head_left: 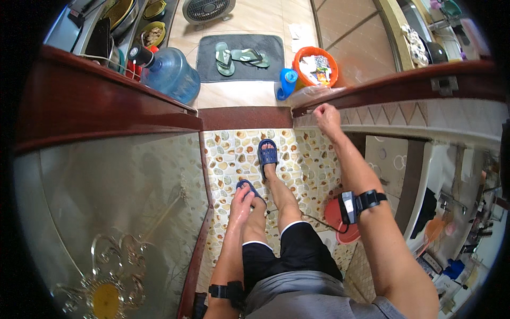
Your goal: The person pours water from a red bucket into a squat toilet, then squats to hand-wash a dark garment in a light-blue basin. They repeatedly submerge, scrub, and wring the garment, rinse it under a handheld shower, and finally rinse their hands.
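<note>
My right hand reaches forward, its fingers curled together beside the dark red door frame on the right. Whatever its fingers may hold is too small to make out. My left hand hangs low over my left leg, holding nothing, its fingers loosely apart. Below it, my feet wear blue slippers on the pebble-patterned tile floor. Just past the right hand, an orange bin with a clear plastic bag holds rubbish, and a blue bottle stands next to it.
A reddish-brown threshold crosses the doorway. Beyond lie a grey mat with green flip-flops and a fan. A large water jug stands left. A glass-panelled door opens along my left; a pink basin and sink are right.
</note>
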### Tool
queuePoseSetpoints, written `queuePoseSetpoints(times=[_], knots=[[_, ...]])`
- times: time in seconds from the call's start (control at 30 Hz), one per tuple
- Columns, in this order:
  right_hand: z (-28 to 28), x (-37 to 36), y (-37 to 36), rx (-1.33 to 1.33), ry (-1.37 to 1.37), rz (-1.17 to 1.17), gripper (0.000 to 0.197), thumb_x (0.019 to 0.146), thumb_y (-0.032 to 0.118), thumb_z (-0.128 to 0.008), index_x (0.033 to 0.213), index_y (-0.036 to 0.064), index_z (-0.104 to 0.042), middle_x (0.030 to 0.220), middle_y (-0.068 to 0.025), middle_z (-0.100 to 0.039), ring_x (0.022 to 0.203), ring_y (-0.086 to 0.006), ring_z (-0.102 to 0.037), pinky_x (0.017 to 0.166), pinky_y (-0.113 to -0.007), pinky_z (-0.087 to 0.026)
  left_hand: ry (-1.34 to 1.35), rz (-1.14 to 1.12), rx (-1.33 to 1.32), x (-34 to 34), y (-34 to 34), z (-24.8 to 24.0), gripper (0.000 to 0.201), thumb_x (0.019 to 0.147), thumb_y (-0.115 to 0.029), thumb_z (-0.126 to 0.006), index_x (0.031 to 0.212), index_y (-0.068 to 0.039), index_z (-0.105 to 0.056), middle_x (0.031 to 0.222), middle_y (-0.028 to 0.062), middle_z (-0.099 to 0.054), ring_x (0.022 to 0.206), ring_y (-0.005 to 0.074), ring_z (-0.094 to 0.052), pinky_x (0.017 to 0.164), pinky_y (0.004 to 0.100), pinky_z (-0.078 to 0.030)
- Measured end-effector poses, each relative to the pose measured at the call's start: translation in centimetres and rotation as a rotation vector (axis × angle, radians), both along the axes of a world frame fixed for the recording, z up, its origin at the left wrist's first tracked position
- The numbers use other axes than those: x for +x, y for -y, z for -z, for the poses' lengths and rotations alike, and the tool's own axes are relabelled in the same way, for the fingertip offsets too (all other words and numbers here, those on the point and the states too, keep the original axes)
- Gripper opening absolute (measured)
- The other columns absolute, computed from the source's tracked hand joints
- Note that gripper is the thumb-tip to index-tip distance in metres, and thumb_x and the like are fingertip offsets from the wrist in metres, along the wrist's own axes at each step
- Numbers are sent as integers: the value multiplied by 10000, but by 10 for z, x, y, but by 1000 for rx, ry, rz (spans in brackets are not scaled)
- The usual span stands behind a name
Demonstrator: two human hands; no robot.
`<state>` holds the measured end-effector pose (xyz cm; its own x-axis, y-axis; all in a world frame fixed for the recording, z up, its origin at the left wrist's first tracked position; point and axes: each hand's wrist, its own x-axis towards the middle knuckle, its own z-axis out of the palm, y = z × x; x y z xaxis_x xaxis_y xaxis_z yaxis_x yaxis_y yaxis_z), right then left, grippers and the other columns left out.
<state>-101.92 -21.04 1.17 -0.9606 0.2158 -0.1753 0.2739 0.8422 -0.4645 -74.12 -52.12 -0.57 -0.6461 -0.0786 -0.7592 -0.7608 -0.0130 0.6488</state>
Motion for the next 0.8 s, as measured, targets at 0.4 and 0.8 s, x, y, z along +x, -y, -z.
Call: queuePoseSetpoints(times=[0.4, 0.8], knots=[[20, -221, -44, 446, 299, 156, 287, 874, 211, -580, 1049, 21, -705, 1110, -206, -685, 1070, -352, -658, 891, -459, -530, 121, -175, 99, -71, 12, 20, 377, 959, -240, -586, 1299, -78, -588, 1118, -47, -560, 890, 52, -455, 733, 233, -377], [88, -252, -90, 320, 330, 73, 297, 840, 181, -586, 1061, 4, -677, 1081, -242, -679, 1036, -376, -661, 864, -443, -532, 329, -278, 181, -110, -7, 13, 458, 951, -291, -588, 1371, -119, -532, 1311, 12, -533, 1178, 166, -472, 958, 420, -386]])
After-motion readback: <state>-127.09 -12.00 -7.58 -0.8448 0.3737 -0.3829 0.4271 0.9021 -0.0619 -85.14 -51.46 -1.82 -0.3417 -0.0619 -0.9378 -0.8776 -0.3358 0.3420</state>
